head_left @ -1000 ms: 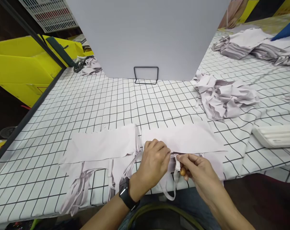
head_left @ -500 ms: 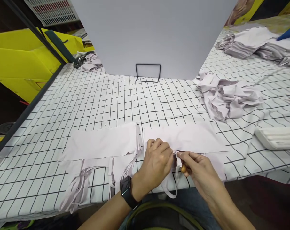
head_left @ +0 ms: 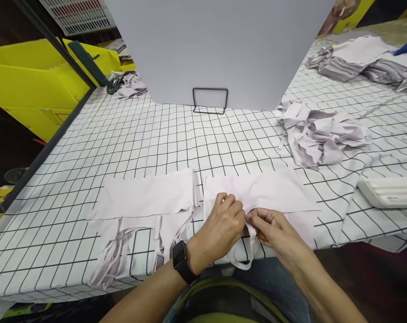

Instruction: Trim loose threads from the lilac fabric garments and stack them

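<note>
A pale pink fabric piece (head_left: 264, 186) with a narrow strap (head_left: 252, 242) lies at the table's front edge. My left hand (head_left: 225, 224), closed with its knuckles up, grips the lower edge of this fabric. Right beside it, my right hand (head_left: 272, 226) pinches the same edge where the strap begins, thumb and forefinger together. The strap hangs in a loop below both hands. What else may be inside the right fingers is hidden. To the left lies a stack of similar fabric pieces (head_left: 146, 195), their straps drooping toward the table edge.
A crumpled fabric heap (head_left: 321, 130) lies at right, with layered fabric stacks (head_left: 358, 56) behind it. A white plastic object (head_left: 391, 193) sits at the right edge. A large grey-white panel (head_left: 220, 49) stands at the back. Yellow bins (head_left: 28, 89) are at left.
The right fingers have closed in nearer the left hand at the fabric edge. An orange rounded thing under the right fingers no longer shows. The view has shifted slightly.
</note>
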Motion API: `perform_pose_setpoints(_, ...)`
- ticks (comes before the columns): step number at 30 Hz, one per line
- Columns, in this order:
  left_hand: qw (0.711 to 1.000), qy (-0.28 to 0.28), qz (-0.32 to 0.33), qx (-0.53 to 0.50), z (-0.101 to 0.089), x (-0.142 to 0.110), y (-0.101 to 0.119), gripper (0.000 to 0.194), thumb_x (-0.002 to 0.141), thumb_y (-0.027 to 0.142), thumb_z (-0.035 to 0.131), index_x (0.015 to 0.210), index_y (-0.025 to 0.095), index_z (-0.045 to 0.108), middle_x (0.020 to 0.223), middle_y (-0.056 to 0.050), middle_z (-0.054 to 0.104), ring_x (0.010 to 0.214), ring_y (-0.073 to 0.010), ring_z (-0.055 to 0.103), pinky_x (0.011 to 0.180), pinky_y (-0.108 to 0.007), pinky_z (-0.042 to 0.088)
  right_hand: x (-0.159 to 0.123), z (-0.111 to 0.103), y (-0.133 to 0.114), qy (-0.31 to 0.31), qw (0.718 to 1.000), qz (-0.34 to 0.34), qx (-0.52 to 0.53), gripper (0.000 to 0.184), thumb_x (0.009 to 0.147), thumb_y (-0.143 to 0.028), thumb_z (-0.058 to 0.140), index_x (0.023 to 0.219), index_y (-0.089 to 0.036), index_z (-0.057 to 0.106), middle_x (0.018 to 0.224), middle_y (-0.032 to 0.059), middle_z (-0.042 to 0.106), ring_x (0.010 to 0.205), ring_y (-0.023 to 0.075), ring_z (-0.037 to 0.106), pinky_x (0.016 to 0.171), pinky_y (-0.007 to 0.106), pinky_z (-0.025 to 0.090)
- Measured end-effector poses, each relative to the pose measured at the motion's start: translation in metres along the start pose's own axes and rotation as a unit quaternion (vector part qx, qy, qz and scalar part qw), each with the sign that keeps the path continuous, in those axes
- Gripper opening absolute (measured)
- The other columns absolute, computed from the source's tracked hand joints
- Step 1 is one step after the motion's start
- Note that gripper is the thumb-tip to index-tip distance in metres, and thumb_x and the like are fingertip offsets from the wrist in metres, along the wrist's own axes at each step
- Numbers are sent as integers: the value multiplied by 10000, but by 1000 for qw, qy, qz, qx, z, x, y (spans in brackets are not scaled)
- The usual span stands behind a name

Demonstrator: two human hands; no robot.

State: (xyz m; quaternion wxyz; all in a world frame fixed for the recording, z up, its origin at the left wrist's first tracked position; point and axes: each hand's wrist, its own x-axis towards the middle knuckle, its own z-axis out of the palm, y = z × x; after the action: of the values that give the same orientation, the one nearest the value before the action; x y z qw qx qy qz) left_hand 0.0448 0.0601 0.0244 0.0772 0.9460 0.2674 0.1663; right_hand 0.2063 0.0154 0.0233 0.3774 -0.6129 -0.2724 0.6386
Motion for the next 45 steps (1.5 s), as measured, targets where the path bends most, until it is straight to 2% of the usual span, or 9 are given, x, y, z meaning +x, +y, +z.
perform_pose_setpoints(8,998,-48,-48,4,-15,-15,5,182,888,6,488,872,152,595,1000,-70,636,987,-244,540,966,-457,406,-21,-15,2,-33,977,-54,-202,424,804,-556,667,589,-197,601,502,-11,550,447,127,471,454,253,338)
perform_pose_setpoints(11,995,-23,-98,-16,-31,-25,-4,298,839,-42,449,997,147,616,1179,-99,632,1105,-260,539,973,-455,415,-24,-52,-13,112,943,-113,-291,481,842,-637,576,606,-220,620,555,20,617,512,181,562,534,298,408)
perform_pose_setpoints(14,984,-18,-175,-17,-42,-18,-27,280,904,35,425,1065,147,625,1137,-110,647,1084,-276,545,905,-436,439,-3,-91,-36,315,855,-153,-382,442,834,-643,498,707,-246,646,652,56,673,644,260,634,626,359,448)
perform_pose_setpoints(17,960,-83,-265,23,-47,3,-54,264,949,159,444,1163,143,597,1150,-135,632,1078,-320,531,910,-495,411,34,-112,-54,349,816,-181,-424,381,773,-620,529,748,-248,605,843,120,702,799,331,652,706,426,469)
perform_pose_setpoints(22,935,-169,-311,-21,-52,24,-84,255,885,298,575,1112,181,582,1125,-110,612,1095,-320,529,949,-493,377,68,-116,-62,292,841,-222,-397,334,659,-576,664,625,-267,541,745,81,662,780,315,640,714,421,470)
perform_pose_setpoints(28,925,-178,-330,-60,-56,31,-90,147,784,298,645,883,201,597,1051,-66,619,1051,-296,558,935,-458,381,60,-122,-57,261,894,-242,-273,327,727,-566,649,815,-265,558,592,-14,604,481,165,464,499,308,349)
perform_pose_setpoints(32,924,-176,-326,-98,-53,39,-87,100,718,188,637,708,182,538,925,-35,638,949,-265,586,970,-493,352,49,-119,-60,225,918,-262,-195,463,656,-586,759,925,-253,582,687,-19,637,575,158,535,515,277,381)
perform_pose_setpoints(40,918,-116,-342,-167,-47,42,-82,156,641,120,634,638,196,498,647,28,568,710,-199,545,946,-515,380,13,-114,-74,181,933,-283,-127,630,578,-563,909,1047,-183,730,831,28,697,852,214,671,796,348,548)
perform_pose_setpoints(45,914,-44,-317,-250,-62,37,-78,196,642,128,630,542,193,475,603,12,554,643,-169,530,770,-387,462,-22,-111,-88,168,932,-307,-96,482,579,-517,934,904,-208,758,930,52,736,904,226,676,782,333,576)
